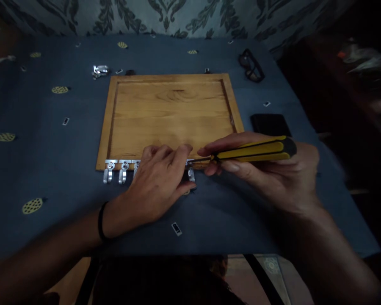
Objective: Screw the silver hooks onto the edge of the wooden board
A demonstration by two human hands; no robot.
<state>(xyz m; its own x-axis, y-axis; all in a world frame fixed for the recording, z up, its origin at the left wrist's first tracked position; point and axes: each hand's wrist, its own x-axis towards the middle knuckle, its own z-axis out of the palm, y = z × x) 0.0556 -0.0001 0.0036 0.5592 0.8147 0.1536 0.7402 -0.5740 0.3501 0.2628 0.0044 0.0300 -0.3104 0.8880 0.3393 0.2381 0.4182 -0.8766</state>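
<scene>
A wooden panel (pixel 174 108) with a raised frame lies flat before me. Along its near edge sits a row of silver metal hooks (pixel 123 169), some of them hidden under my left hand. My left hand (pixel 160 180) grips that edge, fingers bent over the wood and thumb below, beside the rightmost hook (pixel 191 174). In my right hand (pixel 273 178) is a yellow and black screwdriver (pixel 250 151), held nearly level. Its shaft points left and the tip meets the plate of the rightmost hook; the screw itself is too small to make out.
Beyond the panel's far left corner lies a small pile of silver metal fittings (pixel 100 71). Black-framed glasses (pixel 251 65) rest at the back right, and a dark wallet-like object (pixel 271 124) lies right of the panel. A blue patterned cloth (pixel 66 173) covers the table.
</scene>
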